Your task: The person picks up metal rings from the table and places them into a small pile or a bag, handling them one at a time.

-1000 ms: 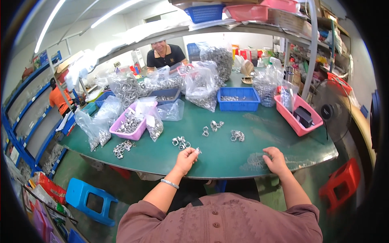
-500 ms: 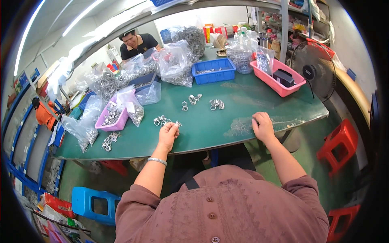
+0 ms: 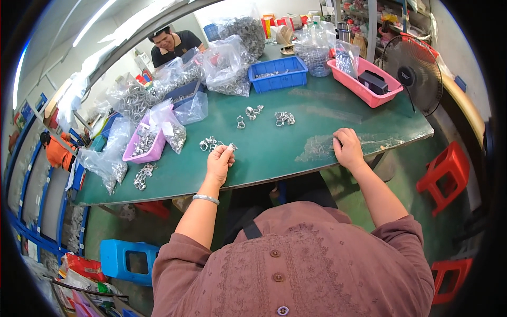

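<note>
My left hand (image 3: pixel 219 162), with a bracelet at its wrist, is closed in a pinch on a small silver metal ring (image 3: pixel 233 147) above the near part of the green table (image 3: pixel 259 158). Just behind it lies a pile of similar rings (image 3: pixel 209 143). Over by the near right edge, my right hand (image 3: pixel 348 149) rests on the tabletop with its fingers curled in; whether they hold anything is hidden. Farther back sit a cluster of rings (image 3: pixel 284 118), a smaller group (image 3: pixel 253 111) and a single ring (image 3: pixel 241 122).
At left stand a pink bin (image 3: pixel 153 153) of metal parts, clear bags (image 3: pixel 108 164) and loose rings (image 3: pixel 141 177). A blue bin (image 3: pixel 278 79) and pink tray (image 3: pixel 388 95) lie farther back. A fan (image 3: pixel 417 74) is at right. A person (image 3: pixel 177 45) sits across.
The view has tilted slightly, so the table sits higher in the picture. My left hand keeps its pinch by the ring pile; my right hand stays curled near the table's edge.
</note>
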`<move>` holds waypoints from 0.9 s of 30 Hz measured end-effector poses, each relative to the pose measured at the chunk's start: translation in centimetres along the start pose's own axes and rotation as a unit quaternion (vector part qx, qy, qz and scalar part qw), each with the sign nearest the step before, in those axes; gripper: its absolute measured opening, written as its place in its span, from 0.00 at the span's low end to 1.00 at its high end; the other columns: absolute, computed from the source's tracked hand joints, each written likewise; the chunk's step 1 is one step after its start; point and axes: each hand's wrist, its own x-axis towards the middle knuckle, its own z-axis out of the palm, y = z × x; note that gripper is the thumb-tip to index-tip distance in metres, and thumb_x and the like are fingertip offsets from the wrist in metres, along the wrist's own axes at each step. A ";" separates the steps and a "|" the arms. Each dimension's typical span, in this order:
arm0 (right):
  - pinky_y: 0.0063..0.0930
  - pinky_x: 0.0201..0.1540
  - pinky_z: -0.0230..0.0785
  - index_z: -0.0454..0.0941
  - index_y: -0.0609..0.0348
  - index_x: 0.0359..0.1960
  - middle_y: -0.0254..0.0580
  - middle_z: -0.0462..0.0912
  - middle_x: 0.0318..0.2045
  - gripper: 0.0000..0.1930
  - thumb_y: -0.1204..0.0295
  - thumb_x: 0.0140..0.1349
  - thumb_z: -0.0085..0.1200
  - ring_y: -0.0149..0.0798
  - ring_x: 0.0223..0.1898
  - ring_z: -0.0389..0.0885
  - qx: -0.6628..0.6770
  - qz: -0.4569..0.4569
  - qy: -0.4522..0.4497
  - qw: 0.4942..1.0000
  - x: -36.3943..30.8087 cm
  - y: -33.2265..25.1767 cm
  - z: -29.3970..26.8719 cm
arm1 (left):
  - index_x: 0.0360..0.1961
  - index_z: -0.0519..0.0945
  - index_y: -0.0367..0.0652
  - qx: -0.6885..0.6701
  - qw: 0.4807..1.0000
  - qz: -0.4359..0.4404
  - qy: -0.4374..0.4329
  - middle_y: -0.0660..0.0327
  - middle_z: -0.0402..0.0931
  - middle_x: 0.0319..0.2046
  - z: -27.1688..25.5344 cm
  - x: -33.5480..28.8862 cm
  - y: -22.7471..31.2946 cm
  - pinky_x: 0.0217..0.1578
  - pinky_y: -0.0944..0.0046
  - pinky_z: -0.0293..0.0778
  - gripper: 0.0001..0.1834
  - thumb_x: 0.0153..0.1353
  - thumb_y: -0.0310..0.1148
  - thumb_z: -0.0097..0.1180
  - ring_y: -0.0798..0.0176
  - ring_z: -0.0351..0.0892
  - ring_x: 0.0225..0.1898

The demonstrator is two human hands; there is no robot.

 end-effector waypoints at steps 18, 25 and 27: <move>0.38 0.49 0.64 0.75 0.63 0.39 0.48 0.74 0.42 0.13 0.77 0.49 0.55 0.51 0.47 0.70 0.058 0.050 -0.160 0.984 4.4 0.4 0.9 | 0.30 0.72 0.46 -0.058 0.986 -0.142 -0.068 0.66 0.73 0.24 0.6 3.2 2.1 0.24 0.74 0.65 0.07 0.65 0.34 0.47 0.72 0.70 0.24; 0.39 0.49 0.64 0.75 0.61 0.40 0.48 0.75 0.42 0.13 0.73 0.51 0.56 0.51 0.47 0.71 0.113 -0.007 -0.209 0.971 10.8 -0.8 6.1 | 0.32 0.72 0.45 -0.121 0.973 -0.148 -0.128 0.64 0.73 0.26 3.8 8.0 3.4 0.26 0.71 0.65 0.07 0.66 0.33 0.45 0.70 0.70 0.26; 0.41 0.48 0.64 0.75 0.60 0.42 0.47 0.76 0.41 0.15 0.72 0.51 0.57 0.50 0.45 0.72 0.168 -0.029 -0.232 0.958 12.7 -2.2 7.3 | 0.33 0.72 0.45 -0.156 0.965 -0.143 -0.158 0.63 0.73 0.27 4.7 9.0 3.4 0.27 0.71 0.66 0.07 0.66 0.34 0.44 0.69 0.70 0.26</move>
